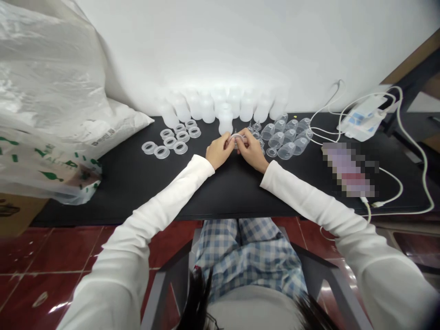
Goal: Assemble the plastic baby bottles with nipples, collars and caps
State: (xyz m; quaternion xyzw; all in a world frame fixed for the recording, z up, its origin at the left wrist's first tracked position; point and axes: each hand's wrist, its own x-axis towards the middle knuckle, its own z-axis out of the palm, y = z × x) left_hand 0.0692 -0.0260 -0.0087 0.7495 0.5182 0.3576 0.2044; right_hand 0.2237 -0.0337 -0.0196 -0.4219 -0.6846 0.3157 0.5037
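Black surface (237,195) was pretty loaded: frosted bottles (208,111) mostly along the back, translucent collar rings (161,156) off left, clear dome caps (286,150) over right, near a white power strip (359,121).

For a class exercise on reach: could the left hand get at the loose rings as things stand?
Probably yes: nothing stands between the left hand and the loose rings on the black tabletop, though that hand holds a clear piece.

Toward the black desk's (137,183) right edge lie a white plastic power strip (364,120), white cables (379,204) and a pixelated oblong object (349,169).
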